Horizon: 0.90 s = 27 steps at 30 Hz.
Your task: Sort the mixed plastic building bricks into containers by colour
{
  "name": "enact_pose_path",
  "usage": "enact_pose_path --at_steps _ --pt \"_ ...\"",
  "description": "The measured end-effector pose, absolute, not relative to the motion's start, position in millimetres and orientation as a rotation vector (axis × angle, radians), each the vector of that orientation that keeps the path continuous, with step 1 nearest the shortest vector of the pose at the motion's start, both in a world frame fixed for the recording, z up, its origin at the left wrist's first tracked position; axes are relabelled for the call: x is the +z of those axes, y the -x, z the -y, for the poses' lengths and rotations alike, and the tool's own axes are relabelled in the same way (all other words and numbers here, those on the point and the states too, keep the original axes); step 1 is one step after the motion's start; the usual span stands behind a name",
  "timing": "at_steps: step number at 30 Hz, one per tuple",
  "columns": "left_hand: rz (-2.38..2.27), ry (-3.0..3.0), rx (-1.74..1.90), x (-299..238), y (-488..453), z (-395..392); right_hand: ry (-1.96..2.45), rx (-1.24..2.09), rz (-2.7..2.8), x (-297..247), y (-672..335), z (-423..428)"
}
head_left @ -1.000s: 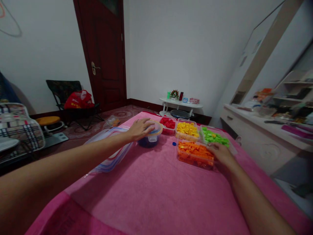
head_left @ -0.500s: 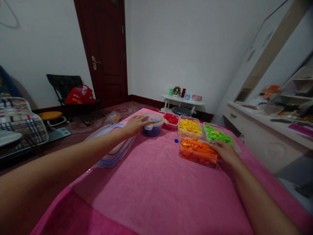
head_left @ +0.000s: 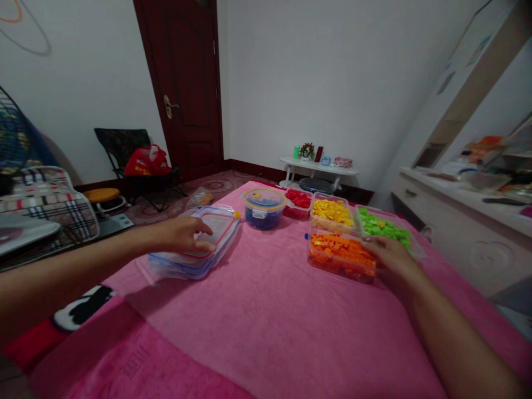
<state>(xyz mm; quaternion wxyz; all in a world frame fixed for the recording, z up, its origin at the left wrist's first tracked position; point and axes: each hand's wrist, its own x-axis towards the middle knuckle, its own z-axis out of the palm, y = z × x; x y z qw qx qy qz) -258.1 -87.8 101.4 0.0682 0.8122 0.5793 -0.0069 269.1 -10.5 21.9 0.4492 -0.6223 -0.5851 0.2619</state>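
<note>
My left hand (head_left: 183, 235) hovers over or touches a stack of clear flat plastic sheets, perhaps zip bags (head_left: 211, 260), edged in red and blue. Its fingers are apart and hold nothing. A small yellow piece (head_left: 237, 214) shows at the stack's far corner. My right hand (head_left: 388, 255) grips the right end of a clear plastic box (head_left: 341, 271) full of orange plastic pieces, fingers over its rim; the thumb is hidden. Just left of that box lies a small blue cap-like disc (head_left: 306, 236). A round lidded container (head_left: 264, 216) holds dark blue contents.
Behind the orange box stand boxes of red pieces (head_left: 298, 204), yellow pieces (head_left: 332, 215) and green pieces (head_left: 384, 228). A pink cloth (head_left: 266, 321) covers the table. At right runs a white cabinet (head_left: 453, 221); beyond the table is a low white shelf (head_left: 316, 165).
My left hand has left the round container's lid and come back left over the stack. My right hand stays at the orange box. The view has turned slightly left.
</note>
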Motion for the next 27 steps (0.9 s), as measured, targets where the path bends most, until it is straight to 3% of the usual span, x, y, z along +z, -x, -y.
enact_pose_path --at_steps 5,17,22,27 --pt "-1.872 -2.467 0.033 80.3 244.7 124.0 1.606 0.692 1.435 35.6 -252.3 20.7" --pt "-1.617 -2.502 0.174 97.5 249.2 121.1 1.619 0.716 1.467 39.3 -248.8 28.1" --pt "-1.646 -2.548 0.313 79.8 267.3 107.5 1.616 0.688 1.478 38.1 -251.4 25.2" --pt "-1.730 -2.571 -0.107 55.0 280.7 102.7 1.621 0.667 1.509 36.6 -254.5 21.8"
